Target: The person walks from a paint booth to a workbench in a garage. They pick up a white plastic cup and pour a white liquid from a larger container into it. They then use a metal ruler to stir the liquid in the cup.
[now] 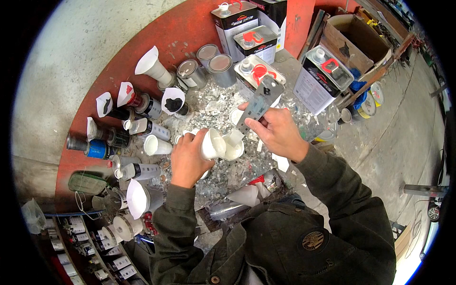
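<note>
Two hands work over the littered bench: left hand wrapped closed around a smooth white plastic cup, right hand fingers pinching a flat grey metal strip.

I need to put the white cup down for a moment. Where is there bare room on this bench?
Hardly any. The bench top is littered with scraps between the round tins and the left hand. The left edge is packed with paper funnels on cans. The grey floor right of the square cans lies bare.
</note>
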Demonstrator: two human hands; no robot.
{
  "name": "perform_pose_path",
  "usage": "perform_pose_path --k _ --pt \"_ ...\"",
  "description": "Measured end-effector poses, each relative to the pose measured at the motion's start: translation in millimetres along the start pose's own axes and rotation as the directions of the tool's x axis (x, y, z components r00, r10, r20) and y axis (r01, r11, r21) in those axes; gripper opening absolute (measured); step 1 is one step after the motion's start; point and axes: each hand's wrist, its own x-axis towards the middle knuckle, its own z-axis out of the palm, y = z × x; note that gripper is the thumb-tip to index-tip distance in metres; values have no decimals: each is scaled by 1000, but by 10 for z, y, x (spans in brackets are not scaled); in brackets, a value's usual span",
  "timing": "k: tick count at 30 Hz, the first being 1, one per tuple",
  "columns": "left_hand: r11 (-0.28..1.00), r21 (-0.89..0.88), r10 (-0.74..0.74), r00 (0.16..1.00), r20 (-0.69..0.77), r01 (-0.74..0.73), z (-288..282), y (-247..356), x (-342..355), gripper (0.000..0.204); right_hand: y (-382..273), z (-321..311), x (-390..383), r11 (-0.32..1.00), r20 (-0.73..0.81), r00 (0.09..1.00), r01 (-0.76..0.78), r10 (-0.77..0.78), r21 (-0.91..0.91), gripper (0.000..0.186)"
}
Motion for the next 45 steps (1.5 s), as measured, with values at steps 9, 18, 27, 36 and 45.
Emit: perform_pose_path --k 9,18,27,36,45 --pt "911 -410 73 996 42 -49 104 -383 76 79 40 7 -6 1000 4 1000 14 -14 -1 31" --pt "866 -496 147 983 114 -71 132 -480 120 79 40 2 22 999 17 999 32 -32 18 30" --pt "863 -494 166 983 76 -108 272 -514 105 79 -47 -5 25 968 66 995 -84 70 237 28" --pt "922 -384 33 997 -64 -55 423 -423 48 77 38 -3 -21 952 5 999 -43 43 304 31" --pt "815 -578 -75 996 -48 34 487 -546 -101 82 -22 -104 -16 959 -37 999 17 -6 282 29"
